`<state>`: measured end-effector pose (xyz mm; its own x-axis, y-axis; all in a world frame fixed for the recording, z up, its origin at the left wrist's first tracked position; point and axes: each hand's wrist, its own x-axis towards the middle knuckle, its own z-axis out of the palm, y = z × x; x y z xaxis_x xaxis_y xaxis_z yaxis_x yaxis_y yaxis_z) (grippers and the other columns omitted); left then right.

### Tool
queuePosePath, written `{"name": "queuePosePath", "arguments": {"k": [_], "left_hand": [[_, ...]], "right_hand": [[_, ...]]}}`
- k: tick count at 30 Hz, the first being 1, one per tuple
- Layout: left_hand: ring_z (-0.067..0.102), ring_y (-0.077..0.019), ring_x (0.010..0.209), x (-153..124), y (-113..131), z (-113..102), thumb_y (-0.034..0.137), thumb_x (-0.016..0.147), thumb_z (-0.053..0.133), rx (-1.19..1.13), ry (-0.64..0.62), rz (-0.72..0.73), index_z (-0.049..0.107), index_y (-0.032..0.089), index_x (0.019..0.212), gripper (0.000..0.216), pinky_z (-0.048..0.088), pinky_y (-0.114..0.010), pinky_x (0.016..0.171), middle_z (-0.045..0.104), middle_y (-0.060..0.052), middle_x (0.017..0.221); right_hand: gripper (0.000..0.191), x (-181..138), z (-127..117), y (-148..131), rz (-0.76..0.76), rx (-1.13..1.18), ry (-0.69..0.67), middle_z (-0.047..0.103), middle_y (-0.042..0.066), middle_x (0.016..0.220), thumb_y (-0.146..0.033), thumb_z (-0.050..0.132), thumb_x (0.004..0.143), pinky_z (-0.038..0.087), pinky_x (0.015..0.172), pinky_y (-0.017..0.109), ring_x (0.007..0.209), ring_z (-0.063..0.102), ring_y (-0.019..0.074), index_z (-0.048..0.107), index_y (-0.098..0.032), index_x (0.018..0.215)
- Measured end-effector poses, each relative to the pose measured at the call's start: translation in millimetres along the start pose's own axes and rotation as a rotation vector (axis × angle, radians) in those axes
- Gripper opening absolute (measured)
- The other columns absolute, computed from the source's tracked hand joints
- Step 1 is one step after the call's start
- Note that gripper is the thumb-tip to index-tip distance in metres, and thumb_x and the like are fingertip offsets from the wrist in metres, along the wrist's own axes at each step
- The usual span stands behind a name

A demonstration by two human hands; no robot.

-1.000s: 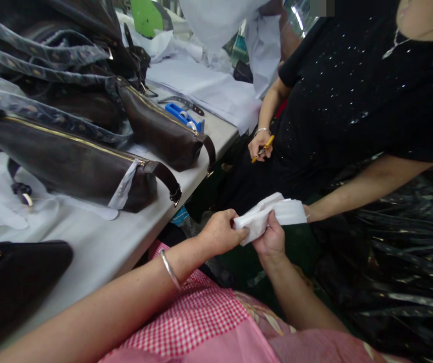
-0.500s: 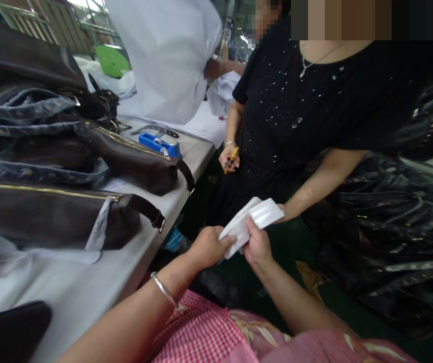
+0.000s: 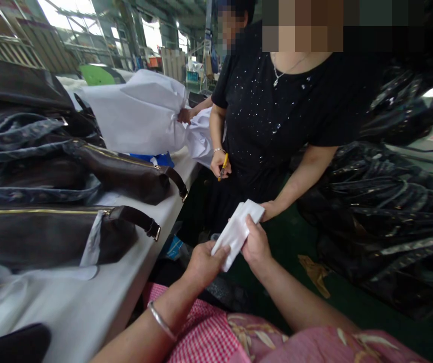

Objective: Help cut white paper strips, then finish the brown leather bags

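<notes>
From my remote station, I locate the folded white bundle (image 3: pixel 234 236) in mid-air, beyond the table edge and above the apron, its length slanting away toward the co-worker. The left hand (image 3: pixel 203 263) pinches the near end, thumb on the upper face. The right hand (image 3: pixel 257 245) clasps the side toward the far end, thumb likewise on top; its other fingers pass underneath, out of my view. A co-worker's hand (image 3: pixel 269 212) meets the far corner; its fingertips are hidden, so I cannot tell whether it grips. Handling: I rate the bundle as light and limp across its faces, somewhat stiffer along its folded length. The surface appears smooth, so layers may slip against each other. Take hold through the full stack, one pinch near each end, thumb above and fingers below; avoid seizing a single top layer, which could crease or pull out. Apply modest pressure only. Well apart on the table (image 3: pixel 84 307) lies a dark bag (image 3: pixel 121 241) with a buckled strap (image 3: pixel 137 218).
</notes>
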<state>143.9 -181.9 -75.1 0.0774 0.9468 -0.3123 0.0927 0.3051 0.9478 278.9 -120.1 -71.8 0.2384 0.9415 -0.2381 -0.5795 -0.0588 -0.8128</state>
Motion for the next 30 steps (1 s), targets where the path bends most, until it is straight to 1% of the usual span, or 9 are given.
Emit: {"name": "queuePosePath", "arguments": {"k": [6,10,13,18,21,23,25,28,30], "left_hand": [[0.051,-0.0123,0.045,-7.0,-6.3,8.2,0.045,0.079,0.064,-0.088,-0.009,-0.066,0.065,0.013,0.073,0.032,0.038,-0.022,0.044,0.062,-0.004,0.055],[0.051,-0.0125,0.044,-10.3,-3.7,14.6,0.043,0.078,0.065,-0.121,0.007,-0.145,0.064,0.012,0.075,0.031,0.039,-0.022,0.043,0.061,-0.003,0.052],[0.050,-0.0124,0.043,-11.5,-1.3,15.9,0.043,0.077,0.066,-0.125,0.018,-0.157,0.064,0.011,0.075,0.032,0.039,-0.022,0.042,0.060,-0.003,0.051],[0.049,-0.0116,0.042,-10.3,-1.4,14.7,0.046,0.075,0.068,-0.153,0.028,-0.187,0.064,0.012,0.072,0.034,0.038,-0.022,0.041,0.059,-0.002,0.051],[0.051,-0.0126,0.043,-9.4,-3.6,13.9,0.049,0.074,0.068,-0.167,0.023,-0.213,0.064,0.012,0.075,0.037,0.039,-0.022,0.042,0.061,-0.003,0.052],[0.052,-0.0133,0.045,-9.2,-5.8,13.4,0.050,0.074,0.068,-0.175,0.015,-0.225,0.064,0.012,0.078,0.038,0.041,-0.023,0.043,0.061,-0.004,0.053],[0.053,-0.0137,0.045,-9.2,-8.5,13.1,0.051,0.074,0.068,-0.174,0.009,-0.235,0.064,0.012,0.079,0.040,0.042,-0.023,0.044,0.062,-0.004,0.054],[0.055,-0.0142,0.047,-8.7,-12.0,13.2,0.054,0.074,0.068,-0.183,-0.012,-0.234,0.064,0.012,0.080,0.043,0.042,-0.023,0.045,0.062,-0.005,0.055],[0.055,-0.0143,0.047,-7.9,-13.2,13.5,0.056,0.072,0.069,-0.194,-0.025,-0.225,0.064,0.011,0.081,0.046,0.042,-0.023,0.045,0.063,-0.005,0.056]], "right_hand": [[0.054,5.8,-15.4,15.5,-0.054,-0.146,0.065,0.074,0.004,0.082,-0.041,0.075,0.073,0.058,0.068,0.036,0.071,0.071,0.0226,0.058,-0.018,0.118],[0.051,17.5,-30.7,22.9,-0.219,-0.353,0.110,0.072,0.006,0.105,-0.039,0.072,0.076,0.054,0.084,0.035,0.093,0.069,0.0223,0.058,-0.019,0.120],[0.055,20.5,-35.5,22.1,-0.327,-0.454,0.086,0.066,0.008,0.122,-0.037,0.069,0.079,0.048,0.095,0.038,0.109,0.063,0.0234,0.052,-0.021,0.129],[0.066,15.1,-35.5,14.5,-0.362,-0.596,0.017,0.053,0.009,0.141,-0.041,0.059,0.087,0.039,0.106,0.041,0.125,0.054,0.0246,0.036,-0.024,0.146],[0.074,11.5,-35.6,8.9,-0.382,-0.676,0.009,0.048,0.011,0.146,-0.040,0.060,0.086,0.037,0.108,0.040,0.129,0.051,0.0253,0.028,-0.023,0.151],[0.080,9.8,-36.0,6.4,-0.389,-0.709,0.016,0.051,0.012,0.144,-0.038,0.064,0.083,0.038,0.107,0.039,0.127,0.053,0.0263,0.027,-0.020,0.152],[0.078,8.9,-36.0,6.0,-0.379,-0.706,0.054,0.060,0.012,0.134,-0.038,0.069,0.079,0.041,0.104,0.039,0.121,0.057,0.0275,0.036,-0.019,0.148],[0.058,10.5,-34.2,8.8,-0.296,-0.553,0.117,0.072,0.009,0.112,-0.039,0.074,0.075,0.048,0.094,0.037,0.106,0.066,0.0276,0.060,-0.018,0.127],[0.044,13.6,-31.6,10.9,-0.142,-0.322,0.102,0.075,0.008,0.100,-0.038,0.074,0.074,0.053,0.085,0.036,0.093,0.070,0.0263,0.067,-0.015,0.111]]}}
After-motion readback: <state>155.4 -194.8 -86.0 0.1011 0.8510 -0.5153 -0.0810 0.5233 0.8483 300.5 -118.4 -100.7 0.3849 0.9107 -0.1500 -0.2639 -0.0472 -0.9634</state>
